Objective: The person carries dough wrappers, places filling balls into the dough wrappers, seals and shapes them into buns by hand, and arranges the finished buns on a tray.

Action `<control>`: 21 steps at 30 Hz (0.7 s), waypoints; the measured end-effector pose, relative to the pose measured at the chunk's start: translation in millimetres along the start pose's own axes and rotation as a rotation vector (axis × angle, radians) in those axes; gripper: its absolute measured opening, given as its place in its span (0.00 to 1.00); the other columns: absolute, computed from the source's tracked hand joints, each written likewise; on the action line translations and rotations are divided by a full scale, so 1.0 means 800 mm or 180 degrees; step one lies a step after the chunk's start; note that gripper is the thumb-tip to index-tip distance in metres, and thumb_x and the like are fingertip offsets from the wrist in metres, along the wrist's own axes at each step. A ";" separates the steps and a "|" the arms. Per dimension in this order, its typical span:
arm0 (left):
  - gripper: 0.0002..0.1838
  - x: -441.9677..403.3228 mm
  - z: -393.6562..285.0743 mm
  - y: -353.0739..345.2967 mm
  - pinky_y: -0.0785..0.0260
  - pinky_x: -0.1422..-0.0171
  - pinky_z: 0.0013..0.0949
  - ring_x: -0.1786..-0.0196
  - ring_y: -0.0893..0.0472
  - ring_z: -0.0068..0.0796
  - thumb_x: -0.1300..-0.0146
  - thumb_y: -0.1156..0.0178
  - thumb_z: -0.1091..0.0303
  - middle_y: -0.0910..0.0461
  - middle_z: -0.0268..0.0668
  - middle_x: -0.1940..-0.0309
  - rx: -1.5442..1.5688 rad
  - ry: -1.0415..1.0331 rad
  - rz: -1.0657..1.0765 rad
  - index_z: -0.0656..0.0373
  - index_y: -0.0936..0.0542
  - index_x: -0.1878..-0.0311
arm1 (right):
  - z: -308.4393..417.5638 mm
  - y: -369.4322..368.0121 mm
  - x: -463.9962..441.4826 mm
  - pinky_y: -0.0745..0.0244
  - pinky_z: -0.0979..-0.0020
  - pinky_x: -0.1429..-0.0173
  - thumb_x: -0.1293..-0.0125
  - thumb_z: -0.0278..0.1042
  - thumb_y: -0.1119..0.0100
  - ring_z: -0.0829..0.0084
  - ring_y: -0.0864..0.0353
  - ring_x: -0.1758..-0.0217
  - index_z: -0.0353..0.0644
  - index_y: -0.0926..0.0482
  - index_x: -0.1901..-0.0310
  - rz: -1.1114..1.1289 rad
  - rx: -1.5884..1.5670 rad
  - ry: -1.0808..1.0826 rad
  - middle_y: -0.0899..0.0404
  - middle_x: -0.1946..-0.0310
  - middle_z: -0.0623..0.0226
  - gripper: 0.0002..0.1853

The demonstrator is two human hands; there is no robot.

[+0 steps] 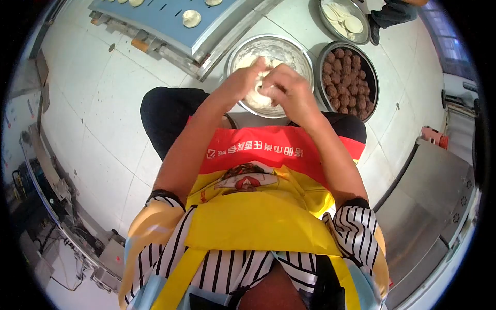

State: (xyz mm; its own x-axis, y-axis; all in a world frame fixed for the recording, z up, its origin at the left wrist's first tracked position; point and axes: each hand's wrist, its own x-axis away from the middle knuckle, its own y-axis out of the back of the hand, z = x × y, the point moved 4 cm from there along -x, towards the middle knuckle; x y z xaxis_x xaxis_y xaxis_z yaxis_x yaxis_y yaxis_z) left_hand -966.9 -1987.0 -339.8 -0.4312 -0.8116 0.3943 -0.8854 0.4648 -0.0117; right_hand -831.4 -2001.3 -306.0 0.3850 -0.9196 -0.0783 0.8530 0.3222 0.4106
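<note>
My left hand (244, 81) and my right hand (290, 92) are close together over a metal bowl (305, 57) that has pale dough smears on its inside. Between them is a piece of white dough (257, 97), with the fingers of both hands closed on it. My fingers partly cover this piece, so its full shape is hidden. More pale dough or flour shows in the bowl behind the hands. Just right of my right hand stands a dark-rimmed round pan (375, 77) full of brown balls of filling (343, 77).
Behind the pan is another metal bowl (366, 33) holding flat round dough wrappers (353, 24). A blue conveyor belt (165, 18) at upper left carries several dough rounds (191, 18). Another person's leg (395, 14) is at upper right. A steel cabinet (426, 191) stands at right.
</note>
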 end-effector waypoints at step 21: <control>0.45 -0.028 0.061 -0.001 0.26 0.57 0.35 0.57 0.20 0.33 0.40 0.58 0.26 0.22 0.44 0.56 0.0857 0.1255 -0.0021 0.66 0.22 0.51 | 0.019 -0.013 0.005 0.30 0.65 0.62 0.48 0.29 0.32 0.60 0.26 0.67 0.39 0.24 0.57 0.0274 0.0400 -0.0022 0.29 0.68 0.60 0.16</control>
State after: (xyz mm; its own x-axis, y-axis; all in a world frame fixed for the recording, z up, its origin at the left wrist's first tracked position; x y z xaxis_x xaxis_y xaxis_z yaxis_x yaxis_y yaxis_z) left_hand -964.9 -1986.5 -393.1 -0.3728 -0.5937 0.7131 -0.9238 0.3096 -0.2252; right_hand -844.1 -2011.4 -296.5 0.4522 -0.8914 -0.0318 0.7659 0.3698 0.5259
